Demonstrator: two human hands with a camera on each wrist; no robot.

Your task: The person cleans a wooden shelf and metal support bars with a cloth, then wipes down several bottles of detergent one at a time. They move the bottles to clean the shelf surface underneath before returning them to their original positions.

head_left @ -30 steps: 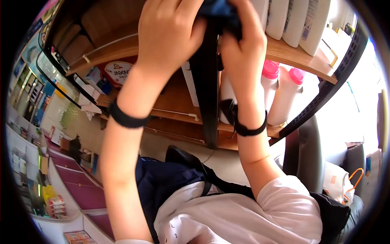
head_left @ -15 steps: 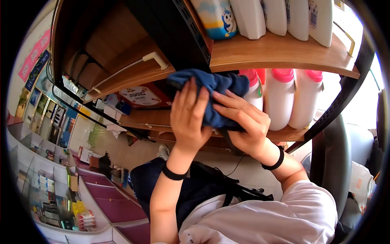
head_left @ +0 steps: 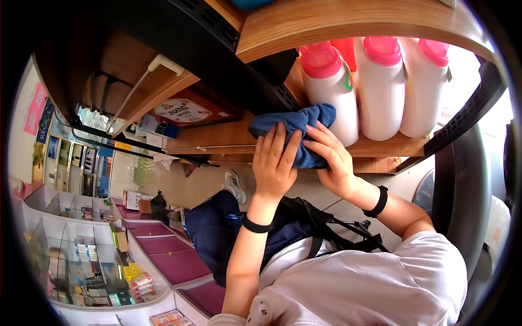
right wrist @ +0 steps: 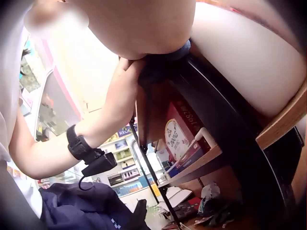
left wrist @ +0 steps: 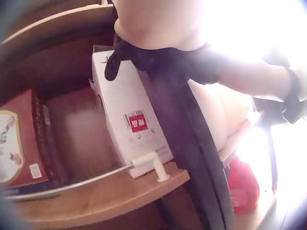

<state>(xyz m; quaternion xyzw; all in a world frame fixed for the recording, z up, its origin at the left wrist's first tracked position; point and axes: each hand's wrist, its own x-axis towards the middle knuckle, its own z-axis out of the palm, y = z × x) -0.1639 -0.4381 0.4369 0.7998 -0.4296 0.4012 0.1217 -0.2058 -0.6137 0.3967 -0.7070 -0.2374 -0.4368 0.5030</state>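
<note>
A crumpled blue cloth (head_left: 310, 117) lies against the black upright post (left wrist: 192, 139) of a shelf rack. My left hand (head_left: 276, 160) holds the cloth from the left, its fingers spread over the top. On the other side my right hand (head_left: 334, 165) holds the same cloth, fingers bent across it and close to the left fingertips. Both thumbs are mostly hidden beneath. White bottles with pink caps (head_left: 321, 60) stand just right of the cloth. In the right wrist view, a bit of blue cloth (right wrist: 181, 50) shows under the heel of the hand.
A red box (head_left: 187, 111) with a white label sits on the shelf left of the post. Beside the post stands a tall white carton (left wrist: 129, 110). A wooden shelf (head_left: 348, 22) juts out above the bottles. A dark chair (head_left: 467, 179) is at the right.
Both hands and the cloth have come down the post, from the upper shelf's height to beside the pink-capped bottles. The head view has tilted and shifted along with them.
</note>
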